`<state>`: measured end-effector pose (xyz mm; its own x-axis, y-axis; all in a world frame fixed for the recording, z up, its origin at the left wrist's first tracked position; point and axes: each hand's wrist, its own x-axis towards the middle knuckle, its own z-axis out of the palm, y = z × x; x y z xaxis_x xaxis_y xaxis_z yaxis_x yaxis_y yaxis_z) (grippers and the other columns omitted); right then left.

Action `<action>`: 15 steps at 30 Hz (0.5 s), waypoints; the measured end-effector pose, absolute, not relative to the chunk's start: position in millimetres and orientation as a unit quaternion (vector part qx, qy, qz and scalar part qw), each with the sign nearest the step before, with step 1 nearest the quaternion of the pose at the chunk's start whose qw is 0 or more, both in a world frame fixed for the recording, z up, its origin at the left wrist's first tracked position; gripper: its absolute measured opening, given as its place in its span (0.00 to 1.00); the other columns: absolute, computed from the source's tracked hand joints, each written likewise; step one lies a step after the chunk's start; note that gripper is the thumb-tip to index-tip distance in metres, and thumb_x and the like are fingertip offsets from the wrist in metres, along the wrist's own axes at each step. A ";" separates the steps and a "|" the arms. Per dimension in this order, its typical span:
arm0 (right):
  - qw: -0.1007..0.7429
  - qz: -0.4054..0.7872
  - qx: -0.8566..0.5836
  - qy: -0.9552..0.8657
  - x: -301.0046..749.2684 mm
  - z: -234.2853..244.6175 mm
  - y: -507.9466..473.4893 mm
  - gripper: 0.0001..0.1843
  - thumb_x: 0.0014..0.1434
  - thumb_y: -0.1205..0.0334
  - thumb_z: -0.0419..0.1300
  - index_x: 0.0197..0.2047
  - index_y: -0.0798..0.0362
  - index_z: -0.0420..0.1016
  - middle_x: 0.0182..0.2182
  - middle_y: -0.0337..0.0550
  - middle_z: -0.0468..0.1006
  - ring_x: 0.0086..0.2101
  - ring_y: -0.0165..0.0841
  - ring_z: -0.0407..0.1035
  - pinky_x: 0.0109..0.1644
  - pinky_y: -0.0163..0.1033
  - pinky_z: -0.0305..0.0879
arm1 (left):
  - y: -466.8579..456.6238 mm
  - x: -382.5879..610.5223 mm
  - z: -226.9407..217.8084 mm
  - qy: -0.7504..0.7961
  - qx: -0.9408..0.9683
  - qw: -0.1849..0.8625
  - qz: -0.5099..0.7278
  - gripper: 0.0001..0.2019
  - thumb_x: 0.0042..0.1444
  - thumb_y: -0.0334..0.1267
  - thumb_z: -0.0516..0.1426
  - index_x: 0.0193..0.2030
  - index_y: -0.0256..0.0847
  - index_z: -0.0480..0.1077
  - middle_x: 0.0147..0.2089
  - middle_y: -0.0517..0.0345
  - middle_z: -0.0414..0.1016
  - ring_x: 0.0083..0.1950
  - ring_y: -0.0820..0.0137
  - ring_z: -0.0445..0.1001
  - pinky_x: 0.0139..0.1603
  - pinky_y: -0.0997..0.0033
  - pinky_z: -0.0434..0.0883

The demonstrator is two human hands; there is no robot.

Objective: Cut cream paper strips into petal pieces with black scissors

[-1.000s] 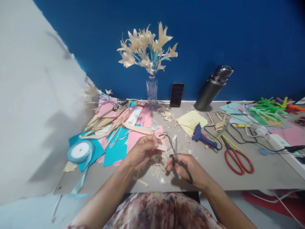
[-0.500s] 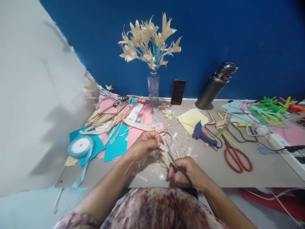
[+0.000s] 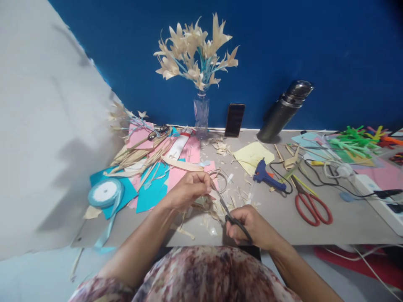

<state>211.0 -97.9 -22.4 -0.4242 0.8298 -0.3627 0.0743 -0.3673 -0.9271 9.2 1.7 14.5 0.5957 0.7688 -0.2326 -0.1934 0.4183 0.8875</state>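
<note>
We see, nearest and to the near left of the blue glue gun point(image 3: 267, 177), the right hand point(image 3: 250, 226) with fingers curled around the handles of black-handled scissors point(image 3: 228, 214), apparently so the blades angle toward the other hand. Red-handled scissors point(image 3: 313, 207) lie to the near right of the glue gun, probably parked within reach. Farther left of the gun, the left hand point(image 3: 190, 191) pinches a small pale strip point(image 3: 214, 194), mostly hidden, likely to steady it by the blade tips; we can't tell if they touch it. Loose trimmings point(image 3: 206, 207) lie below that hand. Ribbon roll point(image 3: 105, 193) is well left of the gun, on blue paper. Yellow sheet point(image 3: 253, 156) is just beyond the gun, maybe for drips. Past it we get a propped phone point(image 3: 235, 120), then, left, a vase point(image 3: 202, 113) holding pale flowers point(image 3: 195, 50) upright.
</note>
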 end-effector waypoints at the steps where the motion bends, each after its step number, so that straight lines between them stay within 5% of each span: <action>1: 0.273 0.686 -0.465 -0.489 211.0 -22.4 -97.9 0.25 0.44 0.42 0.71 0.22 0.58 0.73 0.14 0.36 0.68 0.16 0.24 0.56 0.19 0.29 0.48 | 1.9 8.8 14.8 0.325 0.440 0.779 0.307 0.08 0.38 0.33 0.67 0.21 0.34 0.71 0.28 0.55 0.74 0.26 0.76 0.68 0.30 0.74 0.71; 15: 0.229 0.666 -0.510 -0.494 214.5 -18.7 -99.9 0.23 0.46 0.46 0.71 0.19 0.57 0.70 0.13 0.34 0.67 0.16 0.23 0.54 0.19 0.29 0.45 | 11.2 -3.4 8.2 0.306 0.476 0.788 0.244 0.09 0.40 0.34 0.69 0.23 0.35 0.73 0.28 0.53 0.76 0.29 0.69 0.75 0.31 0.73 0.69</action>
<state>214.5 -99.9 -18.7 -0.3760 0.8085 -0.4527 0.1993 -0.4066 -0.8916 -3.4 11.2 8.2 0.6934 0.6761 -0.2494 -0.0939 0.4279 0.8989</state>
